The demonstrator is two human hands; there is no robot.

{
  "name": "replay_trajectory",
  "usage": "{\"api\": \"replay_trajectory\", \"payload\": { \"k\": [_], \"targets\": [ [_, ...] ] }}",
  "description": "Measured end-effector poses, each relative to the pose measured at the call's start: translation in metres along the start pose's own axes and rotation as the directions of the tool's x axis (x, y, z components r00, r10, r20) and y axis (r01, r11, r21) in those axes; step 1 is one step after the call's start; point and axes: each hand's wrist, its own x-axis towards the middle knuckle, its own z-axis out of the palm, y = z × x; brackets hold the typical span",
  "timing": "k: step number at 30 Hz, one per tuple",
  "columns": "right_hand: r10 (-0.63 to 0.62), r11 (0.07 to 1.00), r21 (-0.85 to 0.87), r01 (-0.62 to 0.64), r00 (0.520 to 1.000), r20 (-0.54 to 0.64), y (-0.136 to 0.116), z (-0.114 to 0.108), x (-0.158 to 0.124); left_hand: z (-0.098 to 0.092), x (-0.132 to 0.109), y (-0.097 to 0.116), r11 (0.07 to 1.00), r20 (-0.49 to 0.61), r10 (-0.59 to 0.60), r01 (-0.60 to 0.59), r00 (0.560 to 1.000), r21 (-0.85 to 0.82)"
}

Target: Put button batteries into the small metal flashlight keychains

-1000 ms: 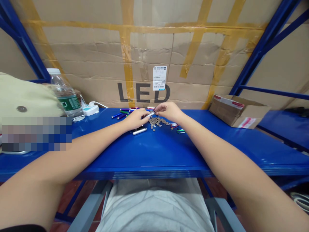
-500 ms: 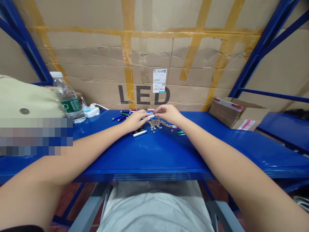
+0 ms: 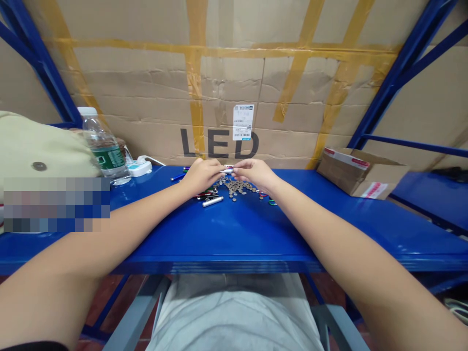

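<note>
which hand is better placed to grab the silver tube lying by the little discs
Left, probably. The left hand sits just above the silver tube, while the right hand is farther away, beyond the pile of small discs.

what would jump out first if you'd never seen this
Two bare hands meet mid-shelf, the left hand and right hand holding a slim metallic tube between their fingertips, above a heap of small coin-like metal discs. The bright blue steel shelf stands out beneath them. Behind, a taped cardboard sheet shows large black "LED" lettering.
</note>
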Motion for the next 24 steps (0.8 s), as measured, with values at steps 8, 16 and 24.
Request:
{"api": "replay_trajectory", "payload": {
  "k": [8,16,24],
  "targets": [
    [-0.281,0.849,-0.441,0.292,0.955,0.091,0.006,-0.010,0.010,0.009,0.001,-0.004,0.943,0.052,-0.104,0.116,0.993,-0.311],
    [-0.045,0.987,-0.148,0.058,0.995,0.089,0.005,-0.004,0.004,0.003,-0.003,0.006,0.998,-0.045,-0.016,0.014,0.999,-0.054],
    [0.061,0.980,0.184,-0.073,0.996,0.070,0.001,0.002,0.000,-0.003,0.003,0.005,0.997,-0.019,-0.055,0.054,0.998,-0.046]
  ]
}}
